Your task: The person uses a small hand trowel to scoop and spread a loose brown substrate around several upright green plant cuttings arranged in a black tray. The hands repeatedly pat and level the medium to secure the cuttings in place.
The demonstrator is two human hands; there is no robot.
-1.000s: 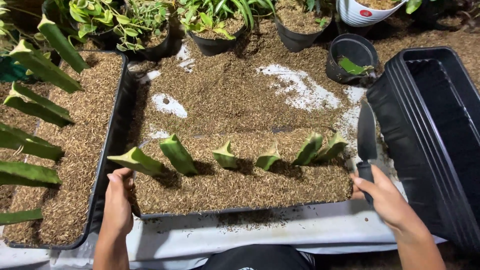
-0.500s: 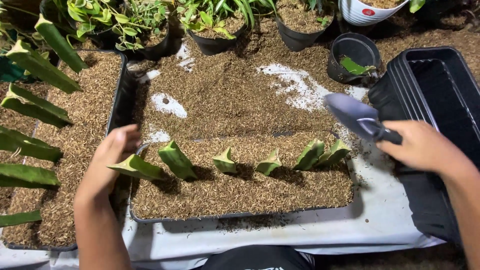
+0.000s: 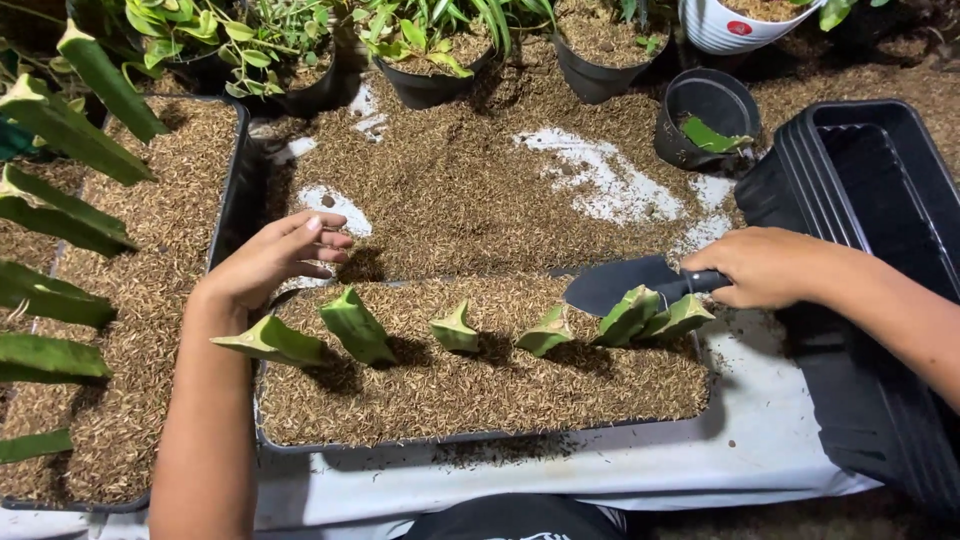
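Trowel (image 3: 625,283) sits clenched in your right hand (image 3: 765,267), blade low over the tray (image 3: 480,437) (beside the rightmost cuttings (image 3: 628,315)); your left hand (image 3: 280,257) hovers open, empty, above the tray's far-left corner.

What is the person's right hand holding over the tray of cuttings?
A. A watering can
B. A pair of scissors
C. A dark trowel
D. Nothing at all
C: the right hand grips the handle of a dark trowel, whose blade lies just behind the cuttings at the far edge of the tray.
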